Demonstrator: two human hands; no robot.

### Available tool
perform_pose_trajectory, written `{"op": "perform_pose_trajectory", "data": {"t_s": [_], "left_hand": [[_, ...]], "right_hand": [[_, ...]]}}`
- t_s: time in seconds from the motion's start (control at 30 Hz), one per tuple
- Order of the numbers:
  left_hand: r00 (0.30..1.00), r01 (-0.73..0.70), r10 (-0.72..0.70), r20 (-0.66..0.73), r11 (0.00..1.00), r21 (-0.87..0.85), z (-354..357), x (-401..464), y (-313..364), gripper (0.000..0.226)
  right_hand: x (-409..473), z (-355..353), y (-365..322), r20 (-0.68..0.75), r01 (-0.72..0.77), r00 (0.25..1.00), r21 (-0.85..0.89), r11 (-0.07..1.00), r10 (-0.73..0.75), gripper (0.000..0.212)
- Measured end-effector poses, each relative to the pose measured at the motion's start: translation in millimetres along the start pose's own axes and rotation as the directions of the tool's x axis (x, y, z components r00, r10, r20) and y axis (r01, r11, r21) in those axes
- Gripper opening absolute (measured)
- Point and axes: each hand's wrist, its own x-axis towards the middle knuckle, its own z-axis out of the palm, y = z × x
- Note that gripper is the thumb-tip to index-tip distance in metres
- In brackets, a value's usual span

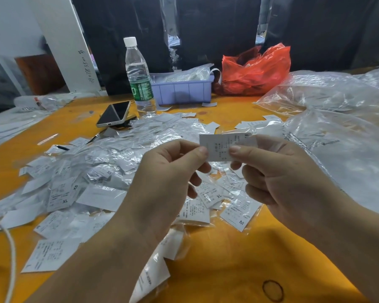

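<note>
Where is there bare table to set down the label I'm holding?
Bare table shows nearest you, between the label pile and the rubber band. A second strip lies left of the phone. The middle is buried in labels; clear plastic bags crowd the right.

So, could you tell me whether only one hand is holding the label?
No, the left hand and the right hand both pinch the label.

An orange table (228, 259) is strewn with bagged size labels (96, 171); a water bottle (139, 77), a phone (115, 113), a purple tray (184, 90), a red bag (256, 71) and clear plastic bags (337, 127) are set behind and beside them.
</note>
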Motion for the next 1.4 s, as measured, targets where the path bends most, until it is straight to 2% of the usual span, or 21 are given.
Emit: {"op": "perform_pose_trajectory", "data": {"t_s": [0.13, 0.33, 0.5, 0.6, 0.73, 0.87, 0.93, 1.07, 1.2, 1.27, 1.3, 1.33, 1.4], "left_hand": [[0.995, 0.049, -0.041, 0.095, 0.995, -0.084, 5.7, -0.5, -1.3, 0.010], [0.981, 0.129, -0.097, 0.165, 0.973, -0.192, 8.3, -0.2, -2.4, 0.018], [0.948, 0.220, -0.148, 0.281, 0.944, -0.245, -2.0, 2.8, 1.8, 0.019], [0.934, 0.215, -0.140, 0.329, 0.956, -0.201, -4.0, 1.6, 3.7, 0.022], [0.940, 0.219, -0.166, 0.298, 0.964, -0.151, -2.4, 2.0, 2.6, 0.015], [0.958, 0.206, -0.174, 0.226, 0.971, -0.123, -2.4, 3.6, 0.7, 0.023], [0.961, 0.216, -0.187, 0.202, 0.967, -0.134, -2.2, 5.3, -1.3, 0.019], [0.956, 0.204, -0.176, 0.234, 0.974, -0.100, -4.0, 7.3, -1.3, 0.006], [0.968, 0.156, -0.157, 0.197, 0.988, 0.018, -6.7, 6.2, -2.2, 0.013], [0.975, 0.148, -0.155, 0.160, 0.988, 0.053, -11.0, 7.4, -0.8, 0.015], [0.979, 0.141, -0.150, 0.136, 0.987, 0.076, -13.8, 8.4, 0.6, 0.012], [0.985, 0.123, -0.138, 0.105, 0.983, 0.133, -17.5, 9.9, 1.1, 0.007], [0.998, 0.042, -0.053, 0.019, 0.919, 0.393, -26.2, 14.0, -3.0, 0.007]], "right_hand": [[-0.2, 1.3, -0.1, -0.022, 0.011, 1.000, 0.017, 1.000, -0.011, 0.019], [-1.9, 7.4, 0.0, 0.016, 0.025, 1.000, 0.020, 0.999, -0.025, 0.031], [-1.9, 2.4, -1.5, 0.048, 0.003, 0.999, 0.038, 0.999, -0.005, 0.015], [-3.2, 1.1, -1.2, 0.106, -0.003, 0.994, 0.041, 0.999, -0.001, 0.016], [-4.1, 1.7, -1.5, 0.139, -0.034, 0.990, 0.017, 0.999, 0.031, 0.023], [-3.8, 0.6, -1.4, 0.143, -0.083, 0.986, 0.013, 0.996, 0.080, 0.023], [-3.4, 0.3, -1.1, 0.153, -0.107, 0.982, -0.002, 0.994, 0.106, 0.022], [-4.3, 0.9, 0.6, 0.205, -0.140, 0.966, -0.101, 0.985, 0.159, 0.013], [-4.9, 2.6, -0.1, 0.319, -0.166, 0.923, -0.169, 0.972, 0.213, 0.011], [-4.1, 0.3, -3.2, 0.376, -0.150, 0.894, -0.261, 0.954, 0.243, 0.019], [-3.1, -3.1, -4.2, 0.374, -0.082, 0.895, -0.401, 0.913, 0.244, 0.025], [-1.6, -6.8, -5.0, 0.338, 0.008, 0.914, -0.569, 0.822, 0.226, 0.030], [1.6, -14.6, -8.2, 0.215, 0.094, 0.968, -0.785, 0.612, 0.128, 0.029]]}}
